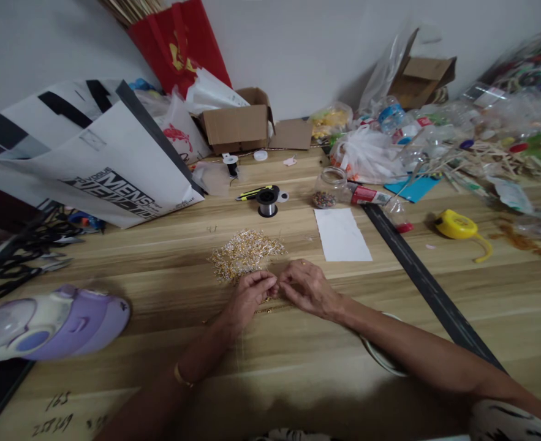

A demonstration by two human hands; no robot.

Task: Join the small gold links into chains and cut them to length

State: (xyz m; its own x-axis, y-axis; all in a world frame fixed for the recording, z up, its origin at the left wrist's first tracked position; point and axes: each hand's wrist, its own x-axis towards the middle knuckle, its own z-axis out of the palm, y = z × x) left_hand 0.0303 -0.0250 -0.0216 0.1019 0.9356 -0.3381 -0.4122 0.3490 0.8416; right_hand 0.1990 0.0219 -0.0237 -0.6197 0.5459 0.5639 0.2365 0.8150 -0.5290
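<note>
My left hand [250, 295] is closed in a pinch at the front edge of a pile of small gold and clear beads [245, 251]. What sits between its thumb and forefinger is too small to name. Close beside it, my right hand [310, 290] has its fingertips pressed together, almost meeting the left ones; anything in them is hidden. A thin strand with gold beads [270, 310] lies on the wood just below both hands. Behind the pile stands a spool of silver wire [267, 203].
A white paper sheet [344, 236] and a jar of beads [329, 190] lie beyond my right hand. Further right is a yellow tape measure [456, 225]. Scissors [17, 272], a purple device [63, 324] and a large paper bag [114, 162] stand left; cardboard boxes [238, 125] line the back.
</note>
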